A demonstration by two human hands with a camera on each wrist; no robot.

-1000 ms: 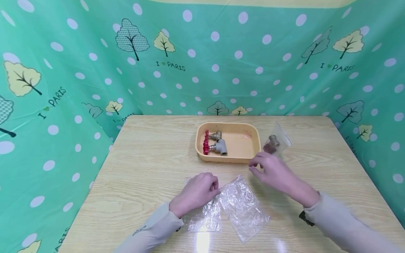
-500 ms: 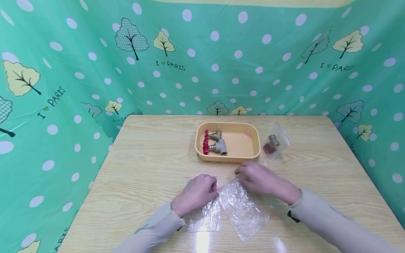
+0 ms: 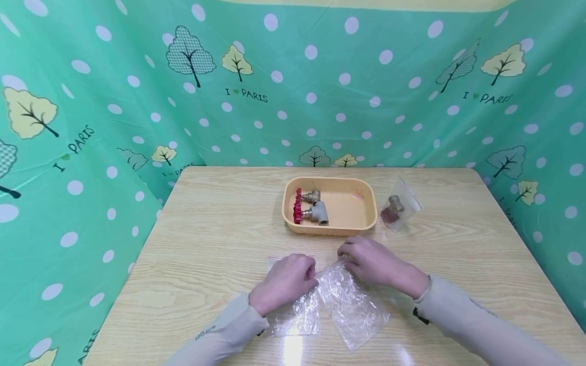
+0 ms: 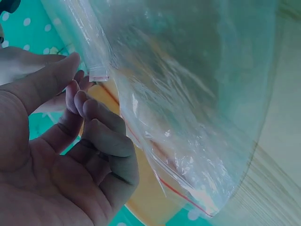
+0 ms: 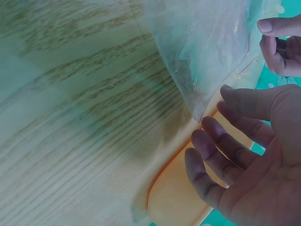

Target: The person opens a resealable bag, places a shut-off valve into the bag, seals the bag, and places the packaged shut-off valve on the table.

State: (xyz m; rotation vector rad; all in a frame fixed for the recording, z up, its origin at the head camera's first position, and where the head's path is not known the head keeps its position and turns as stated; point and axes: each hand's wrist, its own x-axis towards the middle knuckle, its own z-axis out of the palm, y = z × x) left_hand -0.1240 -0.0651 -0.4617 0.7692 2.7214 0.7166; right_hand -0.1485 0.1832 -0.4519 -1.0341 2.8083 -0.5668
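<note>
I've got a slanted clear bag (image 3: pixel 352 310) on the table (image 3: pixel 206 244), its zip edge running between both hands. Left hand (image 3: pixel 285 279): fingers curled, thumb and forefinger tips close together at one end of that edge; film's murky on wrist cam, so can't tell if they pinch it. Right hand (image 3: pixel 373 262): fingers apart, loosely bent, gap to thumb, at the edge's other end. Second clear bag (image 3: pixel 295 320) lies flat, partly hidden by the left hand. Tan bin (image 3: pixel 345 218) beyond holds a grey-bodied valve (image 3: pixel 319 213) and a brass-coloured valve (image 3: pixel 313 196), red handwheels left. Filled bag (image 3: pixel 409 203) sits just right of bin, metal fitting (image 3: pixel 396 203) inside.
</note>
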